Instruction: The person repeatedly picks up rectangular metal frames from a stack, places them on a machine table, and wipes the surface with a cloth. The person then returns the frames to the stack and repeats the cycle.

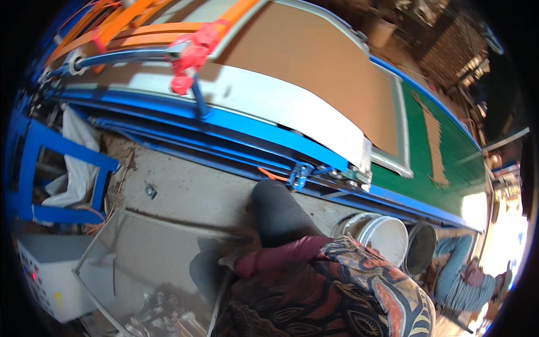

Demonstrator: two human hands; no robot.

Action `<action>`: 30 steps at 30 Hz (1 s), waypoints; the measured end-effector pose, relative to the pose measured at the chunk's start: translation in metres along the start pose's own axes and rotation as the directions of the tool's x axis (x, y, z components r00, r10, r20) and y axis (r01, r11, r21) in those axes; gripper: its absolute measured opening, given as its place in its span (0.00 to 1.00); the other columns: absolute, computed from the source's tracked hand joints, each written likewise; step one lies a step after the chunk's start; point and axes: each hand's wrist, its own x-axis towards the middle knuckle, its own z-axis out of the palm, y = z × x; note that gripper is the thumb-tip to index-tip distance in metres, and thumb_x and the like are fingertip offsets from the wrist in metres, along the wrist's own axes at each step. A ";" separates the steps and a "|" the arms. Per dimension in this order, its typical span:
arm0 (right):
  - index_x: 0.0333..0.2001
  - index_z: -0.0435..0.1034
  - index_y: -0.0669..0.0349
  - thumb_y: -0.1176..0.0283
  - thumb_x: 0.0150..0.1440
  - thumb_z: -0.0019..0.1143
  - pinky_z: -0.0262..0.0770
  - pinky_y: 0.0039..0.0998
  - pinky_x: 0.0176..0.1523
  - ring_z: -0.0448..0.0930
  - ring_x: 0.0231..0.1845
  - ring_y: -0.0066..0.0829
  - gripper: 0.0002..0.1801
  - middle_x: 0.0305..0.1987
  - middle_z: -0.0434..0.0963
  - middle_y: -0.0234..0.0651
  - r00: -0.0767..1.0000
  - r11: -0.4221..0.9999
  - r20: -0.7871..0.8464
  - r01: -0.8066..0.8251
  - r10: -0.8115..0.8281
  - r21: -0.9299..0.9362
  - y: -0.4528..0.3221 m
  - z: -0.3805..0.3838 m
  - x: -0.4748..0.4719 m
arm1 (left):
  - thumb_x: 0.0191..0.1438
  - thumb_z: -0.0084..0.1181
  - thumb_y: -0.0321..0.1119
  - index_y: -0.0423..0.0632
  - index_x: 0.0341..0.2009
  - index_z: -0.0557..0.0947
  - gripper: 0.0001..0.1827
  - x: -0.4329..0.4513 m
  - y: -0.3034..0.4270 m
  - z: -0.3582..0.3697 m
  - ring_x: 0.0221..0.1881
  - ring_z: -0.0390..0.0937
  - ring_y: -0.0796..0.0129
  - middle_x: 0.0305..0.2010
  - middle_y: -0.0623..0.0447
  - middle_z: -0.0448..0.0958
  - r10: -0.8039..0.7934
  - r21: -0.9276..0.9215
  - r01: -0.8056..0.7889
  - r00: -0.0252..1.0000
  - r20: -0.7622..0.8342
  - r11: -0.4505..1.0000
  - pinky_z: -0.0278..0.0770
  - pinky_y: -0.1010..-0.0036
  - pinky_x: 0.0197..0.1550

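My right hand, blurred, reaches out of a maroon sleeve across my lap. It lies beside my dark-trousered knee, close to the thin edge bar of a framed screen. Whether its fingers close on that bar cannot be made out. My left hand is out of view. The framed screen, grey and see-through, leans low on my left, with scraps visible at its lower part. Ahead of my other knee runs a long blue-framed table, carrying a brown-meshed printing screen in a pale frame.
Pink tape wraps a blue post by orange bars. A white machine box stands below a blue metal frame. Buckets stand by the green tabletop. Another person sits beyond them.
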 end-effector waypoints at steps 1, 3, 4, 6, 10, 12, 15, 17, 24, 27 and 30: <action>0.47 0.71 0.70 0.51 0.51 0.59 0.67 0.37 0.55 0.75 0.50 0.44 0.32 0.46 0.76 0.48 0.996 0.991 0.068 -0.057 0.049 0.124 0.001 -0.007 0.000 | 0.57 0.53 0.50 0.44 0.53 0.75 0.27 0.005 -0.006 -0.012 0.51 0.70 0.60 0.52 0.52 0.75 0.008 -0.007 -0.008 1.000 0.017 1.000 0.66 0.70 0.56; 0.44 0.71 0.66 0.52 0.51 0.60 0.69 0.35 0.49 0.74 0.45 0.41 0.28 0.42 0.76 0.44 0.957 0.933 0.263 -0.202 0.123 0.299 0.008 -0.009 -0.003 | 0.57 0.54 0.51 0.44 0.53 0.76 0.27 0.002 -0.027 -0.071 0.50 0.71 0.60 0.51 0.52 0.76 0.048 -0.065 -0.044 0.997 0.061 0.997 0.67 0.70 0.55; 0.43 0.71 0.64 0.53 0.51 0.60 0.70 0.34 0.46 0.74 0.42 0.39 0.26 0.41 0.75 0.42 0.934 0.898 0.327 -0.261 0.143 0.354 0.007 -0.006 -0.002 | 0.56 0.55 0.51 0.44 0.52 0.76 0.27 0.009 -0.040 -0.099 0.50 0.71 0.61 0.51 0.52 0.76 0.071 -0.104 -0.060 0.992 0.108 0.993 0.67 0.70 0.55; 0.41 0.72 0.60 0.54 0.52 0.62 0.71 0.33 0.40 0.74 0.36 0.35 0.21 0.37 0.75 0.38 0.900 0.807 0.397 -0.368 0.183 0.461 0.011 -0.002 0.002 | 0.55 0.57 0.51 0.44 0.48 0.78 0.25 0.000 -0.058 -0.113 0.43 0.72 0.59 0.44 0.50 0.77 0.078 -0.076 -0.072 0.994 0.071 0.995 0.69 0.66 0.48; 0.40 0.72 0.54 0.58 0.53 0.63 0.76 0.30 0.34 0.76 0.31 0.29 0.16 0.34 0.75 0.31 0.829 0.665 0.558 -0.435 0.033 0.607 0.001 0.001 0.024 | 0.55 0.57 0.51 0.47 0.45 0.79 0.22 -0.082 -0.024 -0.055 0.39 0.74 0.58 0.40 0.50 0.78 0.047 -0.158 -0.063 0.993 -0.107 0.985 0.71 0.64 0.45; 0.42 0.70 0.54 0.60 0.54 0.62 0.77 0.29 0.35 0.77 0.32 0.28 0.15 0.36 0.75 0.30 0.841 0.666 0.539 -0.371 -0.055 0.647 -0.037 -0.018 -0.006 | 0.56 0.56 0.50 0.46 0.48 0.79 0.23 -0.106 -0.016 -0.052 0.43 0.74 0.60 0.45 0.52 0.78 0.020 -0.248 -0.039 0.997 -0.079 0.968 0.71 0.67 0.49; 0.46 0.69 0.55 0.64 0.56 0.59 0.79 0.33 0.40 0.77 0.38 0.29 0.15 0.39 0.75 0.31 0.843 0.675 0.479 -0.206 -0.246 0.709 -0.082 -0.048 -0.039 | 0.56 0.57 0.48 0.45 0.46 0.79 0.21 -0.099 -0.032 -0.061 0.42 0.75 0.59 0.42 0.49 0.78 0.036 -0.447 -0.018 0.999 0.031 0.894 0.73 0.67 0.45; 0.48 0.68 0.55 0.67 0.59 0.55 0.78 0.35 0.45 0.78 0.42 0.29 0.14 0.42 0.75 0.31 0.833 0.613 0.439 -0.160 -0.336 0.773 -0.092 -0.071 -0.035 | 0.56 0.57 0.47 0.45 0.46 0.78 0.21 -0.106 -0.019 -0.018 0.42 0.76 0.60 0.43 0.49 0.78 0.056 -0.527 -0.006 0.995 0.080 0.850 0.74 0.69 0.46; 0.53 0.65 0.58 0.73 0.62 0.48 0.77 0.41 0.51 0.77 0.51 0.32 0.15 0.50 0.75 0.34 0.837 0.454 0.105 0.183 -0.538 0.872 -0.121 -0.144 -0.001 | 0.53 0.62 0.46 0.47 0.35 0.79 0.16 -0.063 0.031 0.135 0.23 0.72 0.63 0.28 0.52 0.76 0.007 -0.473 0.029 0.997 0.074 0.880 0.75 0.65 0.30; 0.53 0.65 0.56 0.72 0.62 0.47 0.81 0.37 0.45 0.80 0.46 0.34 0.15 0.49 0.76 0.37 0.891 0.421 0.015 0.200 -0.454 0.885 -0.131 -0.166 0.014 | 0.53 0.62 0.46 0.45 0.39 0.80 0.18 -0.017 0.037 0.179 0.27 0.74 0.61 0.32 0.50 0.77 0.047 -0.370 0.004 0.990 0.131 0.929 0.75 0.65 0.33; 0.53 0.65 0.53 0.69 0.62 0.48 0.81 0.31 0.43 0.80 0.44 0.29 0.15 0.48 0.76 0.32 0.920 0.430 -0.067 0.244 -0.386 0.869 -0.144 -0.179 0.023 | 0.53 0.61 0.46 0.44 0.44 0.79 0.21 -0.010 0.057 0.227 0.32 0.76 0.58 0.37 0.48 0.79 0.090 -0.391 -0.018 0.982 0.165 0.920 0.74 0.64 0.37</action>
